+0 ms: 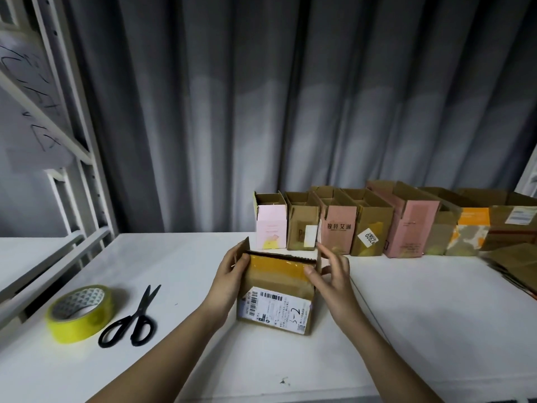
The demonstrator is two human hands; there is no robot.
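A small brown cardboard box (277,289) stands on the white table (421,330) in front of me, with a white shipping label on its near face and yellow-brown tape on its near top flap. My left hand (231,274) holds the box's left side, thumb on the flap and fingers behind the raised left flap. My right hand (329,274) is at the box's right end, thumb pressing the taped flap, fingers fairly straight over the right flap.
A roll of yellow tape (80,312) and black scissors (133,319) lie at the left. A row of several open cardboard boxes (363,225) lines the back by the grey curtain. Flattened cardboard (514,266) lies far right. A white metal rack (66,158) stands left.
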